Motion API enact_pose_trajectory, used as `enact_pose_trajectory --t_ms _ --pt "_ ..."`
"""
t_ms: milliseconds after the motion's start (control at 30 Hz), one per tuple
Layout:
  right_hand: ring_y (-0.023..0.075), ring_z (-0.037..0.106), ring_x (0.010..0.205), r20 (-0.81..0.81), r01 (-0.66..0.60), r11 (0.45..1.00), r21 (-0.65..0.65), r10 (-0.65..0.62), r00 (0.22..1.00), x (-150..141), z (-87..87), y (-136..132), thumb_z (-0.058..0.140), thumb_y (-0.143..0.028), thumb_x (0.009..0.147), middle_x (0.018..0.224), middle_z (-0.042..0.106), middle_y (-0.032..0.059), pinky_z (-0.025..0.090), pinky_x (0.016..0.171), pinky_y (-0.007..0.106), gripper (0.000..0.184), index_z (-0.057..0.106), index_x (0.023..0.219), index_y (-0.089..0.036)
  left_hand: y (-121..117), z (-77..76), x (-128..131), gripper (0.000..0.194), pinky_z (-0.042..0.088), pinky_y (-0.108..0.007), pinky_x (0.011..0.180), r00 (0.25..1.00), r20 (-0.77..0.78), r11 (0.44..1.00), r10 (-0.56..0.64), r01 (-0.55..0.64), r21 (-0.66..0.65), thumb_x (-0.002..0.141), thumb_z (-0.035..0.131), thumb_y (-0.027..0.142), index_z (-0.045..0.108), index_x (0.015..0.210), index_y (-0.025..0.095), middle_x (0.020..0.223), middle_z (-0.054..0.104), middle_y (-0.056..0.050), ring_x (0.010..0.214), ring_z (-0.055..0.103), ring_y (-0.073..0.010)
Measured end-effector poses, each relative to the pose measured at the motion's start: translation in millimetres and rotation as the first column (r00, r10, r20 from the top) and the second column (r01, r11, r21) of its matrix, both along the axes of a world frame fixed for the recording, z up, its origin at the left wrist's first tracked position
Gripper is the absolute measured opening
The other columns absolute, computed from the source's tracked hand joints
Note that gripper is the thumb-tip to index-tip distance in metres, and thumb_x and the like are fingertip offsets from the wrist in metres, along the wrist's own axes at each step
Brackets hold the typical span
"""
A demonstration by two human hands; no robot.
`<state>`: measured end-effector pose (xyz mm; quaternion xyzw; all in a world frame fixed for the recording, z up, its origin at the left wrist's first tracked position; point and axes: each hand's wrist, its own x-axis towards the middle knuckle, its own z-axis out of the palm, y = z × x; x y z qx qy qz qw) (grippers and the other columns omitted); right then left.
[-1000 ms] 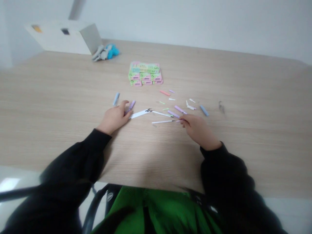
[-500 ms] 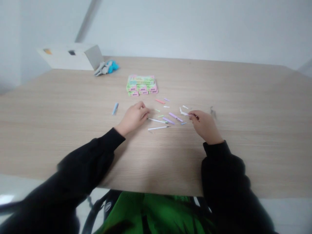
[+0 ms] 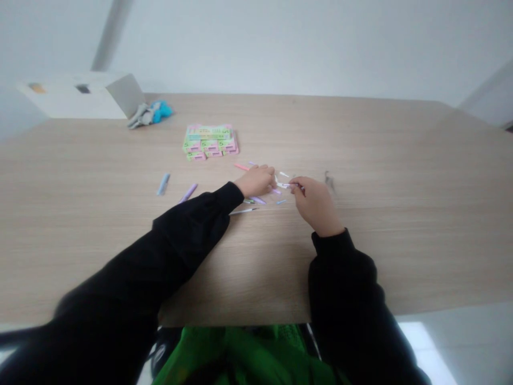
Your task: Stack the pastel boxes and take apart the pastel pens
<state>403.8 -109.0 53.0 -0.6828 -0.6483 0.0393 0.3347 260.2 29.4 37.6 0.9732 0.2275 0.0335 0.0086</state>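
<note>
My left hand (image 3: 259, 181) reaches over a scatter of small pen parts, its fingers curled down beside some white pieces; what lies between the fingertips is hidden. My right hand (image 3: 315, 203) pinches a small thin white piece (image 3: 284, 185) that points left, toward the left hand. Around them lie a pink tube (image 3: 241, 167), a purple tube (image 3: 257, 200), a small blue piece (image 3: 281, 201) and a small white tip (image 3: 284, 174). A white pen refill (image 3: 243, 211) with a dark tip lies just in front of the left wrist.
Farther left lie a light blue tube (image 3: 163, 184) and another purple tube (image 3: 188, 193), partly behind the left sleeve. Stacked green and pink boxes (image 3: 210, 141) stand behind. At the back left are a white box (image 3: 80, 101) and a grey and blue cloth (image 3: 150, 113).
My left hand has moved right, across the parts and close to my right hand. A purple tube now shows where it was. The whole view has shifted, so things sit farther left.
</note>
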Motion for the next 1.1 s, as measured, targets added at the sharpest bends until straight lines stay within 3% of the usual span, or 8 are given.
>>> enact_pose_trajectory --t_ms 133,200,267,367,467,600,700,1100 --pt "0.0214 0.063 0.079 -0.025 0.002 0.999 0.044 -0.001 1.0 0.9 3.6 -3.6 0.052 -0.017 0.09 0.093 0.074 0.0111 0.046 0.075 0.033 0.02 0.071 0.093 -0.015 -9.5 18.6 -25.1 0.027 0.04 -0.034 0.083 0.992 0.127 1.0 0.018 -0.016 -0.018 0.096 0.049 0.025 0.073 0.099 0.011 0.098 0.061 -0.012 0.092 0.055 -0.0225" --pt "0.0216 0.063 0.078 -0.036 -0.008 0.997 0.081 0.011 0.999 0.4 4.3 -4.8 0.052 -0.018 0.09 0.094 0.074 0.0111 0.047 0.074 0.033 0.019 0.071 0.093 -0.016 -24.6 28.6 -46.1 0.022 0.04 -0.03 0.073 0.933 0.351 0.981 0.076 -0.007 -0.194 0.093 0.053 0.026 0.069 0.091 0.011 0.083 0.059 -0.006 0.078 0.054 -0.0174" --pt "0.021 0.063 0.075 -0.054 -0.044 0.994 0.103 0.05 0.997 -4.8 4.2 -5.9 0.053 -0.02 0.089 0.09 0.074 0.0096 0.047 0.072 0.033 0.018 0.071 0.091 -0.017 -44.2 34.2 -68.2 0.02 0.035 -0.026 0.062 0.845 0.484 0.901 0.227 0.006 -0.434 0.092 0.055 0.029 0.065 0.08 0.015 0.066 0.052 0.001 0.062 0.047 -0.0126" --pt "0.0187 0.061 0.069 -0.117 -0.145 0.986 0.084 0.155 0.981 -23.7 3.2 -8.6 0.054 -0.021 0.089 0.082 0.072 0.0064 0.046 0.067 0.031 0.017 0.071 0.09 -0.018 -71.8 30.6 -95.1 0.021 0.03 -0.024 0.05 0.661 0.517 0.632 0.543 0.084 -0.771 0.09 0.057 0.031 0.058 0.075 0.017 0.057 0.049 0.005 0.048 0.041 -0.008" --pt "0.0162 0.059 0.066 -0.209 -0.268 0.962 0.043 0.271 0.939 -46.9 1.5 -12.5 0.054 -0.021 0.09 0.077 0.07 0.0041 0.045 0.063 0.028 0.017 0.07 0.09 -0.018 -87.4 15.4 -111.4 0.015 0.03 -0.021 0.045 0.487 0.404 0.317 0.774 0.254 -0.914 0.083 0.064 0.027 0.057 0.076 0.016 0.062 0.058 0.003 0.044 0.044 -0.0054" --pt "0.0156 0.058 0.066 -0.227 -0.31 0.951 0.01 0.304 0.925 -59.5 0.2 -14.5 0.055 -0.02 0.09 0.077 0.068 0.0032 0.044 0.064 0.028 0.014 0.069 0.091 -0.018 -93.7 -5.3 -122.0 0.015 0.038 -0.016 0.046 0.364 0.26 0.088 0.894 0.426 -0.9 0.081 0.068 0.022 0.055 0.077 0.015 0.066 0.065 0.0 0.046 0.05 -0.0039" --pt "0.0159 0.058 0.067 -0.185 -0.281 0.96 -0.004 0.275 0.943 -56.2 0.8 -13.6 0.056 -0.019 0.09 0.078 0.068 0.0038 0.044 0.065 0.029 0.014 0.07 0.091 -0.017 -96.3 -9.9 -125.2 0.012 0.042 -0.015 0.05 0.379 0.242 0.032 0.893 0.484 -0.875 0.082 0.067 0.018 0.056 0.079 0.014 0.067 0.067 -0.001 0.048 0.053 -0.0042" --pt "0.0172 0.061 0.072 -0.037 -0.338 0.94 0.035 0.339 0.94 -52.6 9.2 -20.5 0.056 -0.016 0.089 0.081 0.07 0.0044 0.045 0.067 0.029 0.013 0.069 0.089 -0.018 -103.6 -5.4 -129.2 0.008 0.042 -0.016 0.052 0.393 0.217 0.007 0.894 0.471 -0.882 0.087 0.065 0.018 0.059 0.084 0.014 0.075 0.072 -0.003 0.052 0.053 -0.0039"
